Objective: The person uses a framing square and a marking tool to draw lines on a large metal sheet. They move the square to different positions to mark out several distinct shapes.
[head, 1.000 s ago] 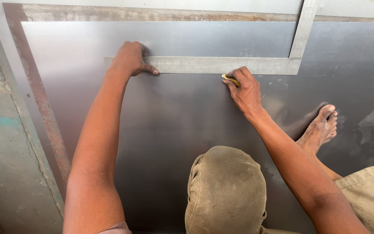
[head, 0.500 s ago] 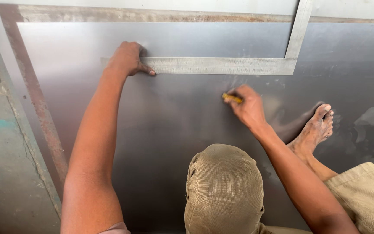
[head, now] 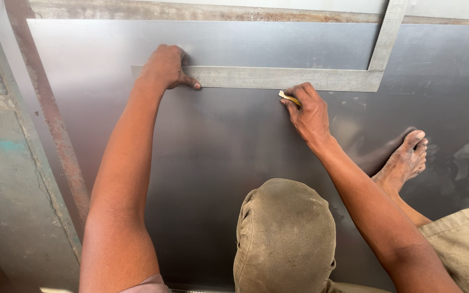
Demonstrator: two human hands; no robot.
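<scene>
**Both hands on the square, marker at its edge**

Both hands are out in front of me on the grey metal sheet (head: 234,157). My left hand (head: 165,68) lies palm-down on the long arm of the steel square (head: 278,78), fingers spread flat and pressing it against the sheet near its free end. My right hand (head: 309,113) is closed around a short yellowish marker (head: 289,97), pinched between thumb and fingers, with its tip touching the sheet just under the lower edge of that long arm, a little right of its middle.

The square sits with its long arm running across the sheet and its short arm turning up at the right towards the rusty top border (head: 191,12). A second rusty strip (head: 50,108) runs down the left side, and beyond it is the rough concrete floor (head: 6,163). My knee in khaki cloth (head: 286,233) is raised between my arms, and my bare foot (head: 405,160) rests on the sheet to the right.

As I judge it, the square is placed and held, and the marker is set against its edge. I can make out no clear drawn line on the sheet along the arm; the glare makes it hard to tell. So the marking along this edge looks barely started, with most of the arm's length to the left not yet traced.
</scene>
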